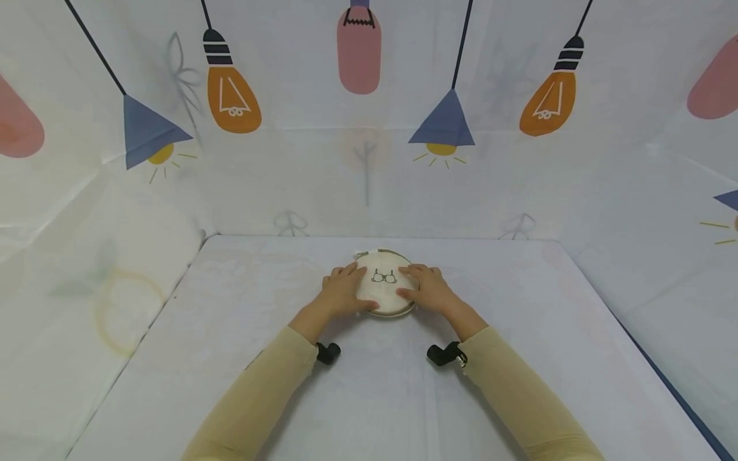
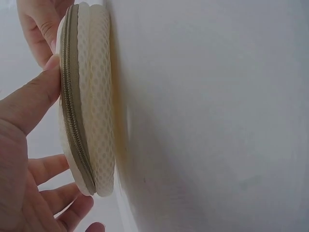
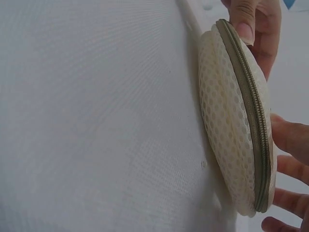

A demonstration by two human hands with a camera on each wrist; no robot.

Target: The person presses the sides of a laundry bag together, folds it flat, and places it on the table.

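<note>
A round cream zippered mesh pouch (image 1: 385,294) with a line drawing of eyeglasses on top lies flat on the white table. Its olive zipper (image 2: 72,96) runs around the side, closed along the stretch seen in both wrist views. My left hand (image 1: 341,293) rests on the pouch's left side, fingers spread, thumb (image 2: 36,99) touching the upper face near the zipper. On the opposite side my right hand (image 1: 432,291) touches the top in the same way, its fingertips (image 3: 285,164) spread near the rim. Neither hand wraps beneath the pouch.
The white-covered table (image 1: 369,397) reaches back to a printed cloth wall (image 1: 369,173) showing lamps and bulbs. Similar cloth hangs left and right. A black wrist camera (image 1: 328,353) sits at the left cuff and another camera (image 1: 442,355) at the right cuff.
</note>
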